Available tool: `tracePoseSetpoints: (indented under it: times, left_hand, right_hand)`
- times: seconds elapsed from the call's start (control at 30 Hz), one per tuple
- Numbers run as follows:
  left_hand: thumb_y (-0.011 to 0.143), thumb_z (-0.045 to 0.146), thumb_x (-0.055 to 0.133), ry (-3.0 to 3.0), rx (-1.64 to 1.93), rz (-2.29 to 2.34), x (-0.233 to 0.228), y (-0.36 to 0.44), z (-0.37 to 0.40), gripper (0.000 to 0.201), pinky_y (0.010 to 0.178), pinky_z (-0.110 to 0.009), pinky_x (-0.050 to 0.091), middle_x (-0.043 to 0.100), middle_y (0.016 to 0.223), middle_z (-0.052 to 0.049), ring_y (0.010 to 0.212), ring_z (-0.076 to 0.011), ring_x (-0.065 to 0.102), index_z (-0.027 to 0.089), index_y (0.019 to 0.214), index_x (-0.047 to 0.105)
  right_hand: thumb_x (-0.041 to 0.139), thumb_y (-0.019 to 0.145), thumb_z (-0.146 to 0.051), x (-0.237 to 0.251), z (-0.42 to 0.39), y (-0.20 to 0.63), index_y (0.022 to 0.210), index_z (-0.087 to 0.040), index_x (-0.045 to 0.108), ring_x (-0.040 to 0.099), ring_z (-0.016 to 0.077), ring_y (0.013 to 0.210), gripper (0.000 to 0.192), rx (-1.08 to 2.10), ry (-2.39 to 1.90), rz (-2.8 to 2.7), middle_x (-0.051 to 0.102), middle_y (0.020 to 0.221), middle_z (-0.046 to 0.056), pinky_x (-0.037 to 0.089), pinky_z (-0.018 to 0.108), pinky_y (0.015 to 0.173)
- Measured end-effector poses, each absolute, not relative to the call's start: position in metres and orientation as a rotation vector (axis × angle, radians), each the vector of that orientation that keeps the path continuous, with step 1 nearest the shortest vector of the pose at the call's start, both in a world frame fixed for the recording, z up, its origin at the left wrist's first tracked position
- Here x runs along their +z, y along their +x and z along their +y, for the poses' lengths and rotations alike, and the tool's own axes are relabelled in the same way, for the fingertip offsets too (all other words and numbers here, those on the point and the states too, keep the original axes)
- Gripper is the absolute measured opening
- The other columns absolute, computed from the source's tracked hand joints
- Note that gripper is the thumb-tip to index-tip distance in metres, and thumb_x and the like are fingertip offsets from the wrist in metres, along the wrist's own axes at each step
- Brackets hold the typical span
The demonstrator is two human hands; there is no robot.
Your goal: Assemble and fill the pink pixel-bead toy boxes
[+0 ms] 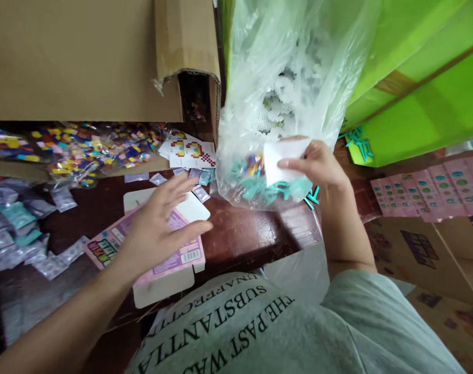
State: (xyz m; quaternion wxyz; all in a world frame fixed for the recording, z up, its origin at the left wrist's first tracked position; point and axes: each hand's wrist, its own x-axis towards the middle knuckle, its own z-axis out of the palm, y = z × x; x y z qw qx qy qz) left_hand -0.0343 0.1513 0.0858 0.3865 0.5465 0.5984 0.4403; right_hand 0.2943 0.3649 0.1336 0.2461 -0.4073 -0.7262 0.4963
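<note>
My right hand (318,166) grips a small white sheet (283,156) against the side of a big clear plastic bag (283,78). The bag holds white pegboard pieces and, at its bottom, teal plastic parts and coloured beads (255,179). My left hand (162,223) hovers with fingers spread and blurred just above a pink printed box (178,254) that lies on white card on the dark red table (244,234). It holds nothing.
A brown cardboard box (84,57) stands at the back left, above bags of coloured beads (84,148). Small sachets (18,228) litter the left. Pattern cards (192,150), green cartons (427,88), pink sheets (435,189) and more boxes (423,254) fill the right.
</note>
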Motion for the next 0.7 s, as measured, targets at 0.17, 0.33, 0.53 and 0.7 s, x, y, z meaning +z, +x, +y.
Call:
tracePoseSetpoints:
  times: [0.17,0.33,0.53,0.7]
  left_hand:
    - [0.069,0.051,0.106,0.960,1.197,1.192,0.091,0.035,0.205,0.086,0.113,-0.054,0.064,0.080,0.143,-0.015,0.130,-0.0373,0.078,0.024,0.144,0.074]
    - [0.060,0.039,0.112,0.473,1.405,1.251,0.070,0.032,0.208,0.059,0.081,-0.029,0.069,0.087,0.112,-0.006,0.096,-0.0235,0.083,0.023,0.111,0.084]
    - [0.048,0.022,0.111,0.325,1.378,1.264,0.070,0.033,0.204,0.079,0.079,-0.026,0.066,0.087,0.112,-0.007,0.103,-0.0253,0.083,0.026,0.121,0.081]
    - [0.046,0.032,0.113,0.204,1.359,1.364,0.070,0.006,0.177,0.066,0.070,-0.027,0.065,0.086,0.103,-0.009,0.103,-0.0306,0.081,0.022,0.102,0.081]
  right_hand:
    - [0.092,0.091,-0.055,0.118,0.306,0.265,0.154,-0.027,0.066,0.072,0.0272,0.133,0.074,1.332,-0.768,-2.225,0.073,0.152,0.012,0.062,0.046,0.114]
    - [0.059,0.102,-0.085,0.086,0.377,0.290,0.173,-0.030,0.042,0.059,0.0328,0.155,0.092,1.266,-1.075,-2.116,0.051,0.176,0.017,0.063,0.051,0.116]
    - [0.081,0.093,-0.035,0.047,0.511,0.289,0.171,-0.013,0.050,0.026,0.0488,0.174,0.086,0.496,-1.559,-2.802,0.038,0.184,0.023,0.024,0.072,0.141]
    - [0.086,0.088,-0.046,0.060,0.524,0.302,0.145,-0.015,0.072,0.048,0.0487,0.153,0.066,0.314,-1.358,-2.988,0.065,0.154,0.021,0.031,0.071,0.135]
